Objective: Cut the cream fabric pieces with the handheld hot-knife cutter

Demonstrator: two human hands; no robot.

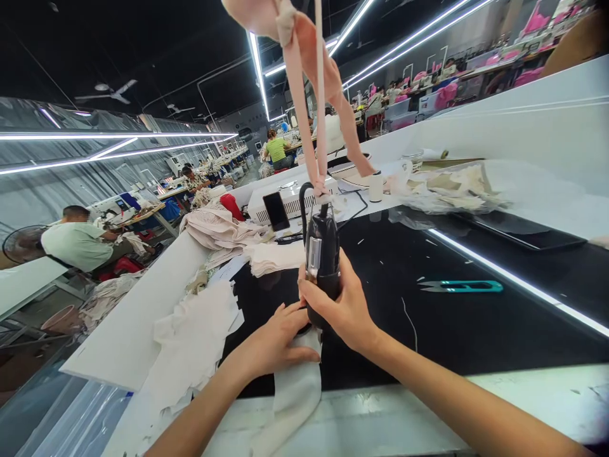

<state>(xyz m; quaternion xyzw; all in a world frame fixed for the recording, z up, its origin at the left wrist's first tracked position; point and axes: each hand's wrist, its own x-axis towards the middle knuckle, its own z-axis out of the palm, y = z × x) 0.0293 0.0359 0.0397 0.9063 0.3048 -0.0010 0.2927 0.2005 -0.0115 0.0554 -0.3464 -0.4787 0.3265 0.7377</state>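
Observation:
My right hand (345,304) is wrapped round a black corded handheld power tool (323,254) that stands upright on the black tabletop (371,336). Pale pink cloth strips (309,120) run up from the top of this tool. Its lower end is hidden by my hands. Close beside it, my left hand (280,343) lies flat with fingers stretched out, pressing on a white fabric piece (299,387). That piece hangs forward over the table's pale front edge. What the fingertips touch at the tool's base cannot be made out.
Teal thread snips (461,287) lie on the right. White fabric pieces (200,330) and a heap of cloth (219,225) are on the left. Behind stand a phone (276,211), a white vented box (259,206) and a thread spool (375,188). People sit at sewing tables beyond.

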